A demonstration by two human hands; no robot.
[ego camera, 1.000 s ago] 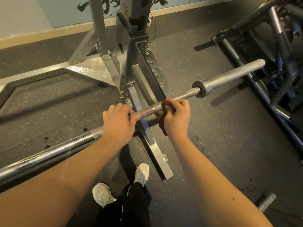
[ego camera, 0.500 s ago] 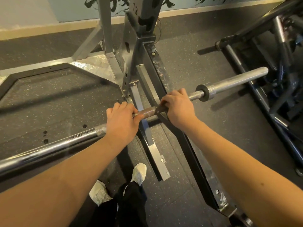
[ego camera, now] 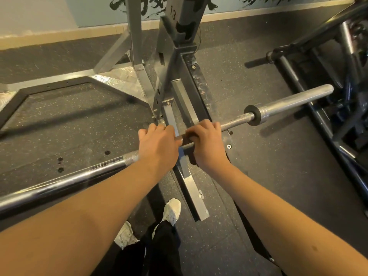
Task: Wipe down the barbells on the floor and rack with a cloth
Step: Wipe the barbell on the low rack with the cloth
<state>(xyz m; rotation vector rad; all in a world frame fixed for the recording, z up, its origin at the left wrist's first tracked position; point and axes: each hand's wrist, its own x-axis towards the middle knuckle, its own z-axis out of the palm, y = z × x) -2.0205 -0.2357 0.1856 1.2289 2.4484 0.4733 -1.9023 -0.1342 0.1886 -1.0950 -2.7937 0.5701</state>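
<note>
While both hands sit close together on the bar (ego camera: 79,176), L hand (ego camera: 157,144) fingers curl over it & R hand (ego camera: 207,145) fingers wrap it too. Bar runs across above the floor (ego camera: 59,126), in front of the rack (ego camera: 179,56). Dark patch under R hand, can't tell if cloth.

Number "13" printed in dark digits on the grey rack upright (ego camera: 173,14), large dark brush-stroke characters painted across the pale blue wall (ego camera: 95,8), cut off by the frame, not legible
</note>
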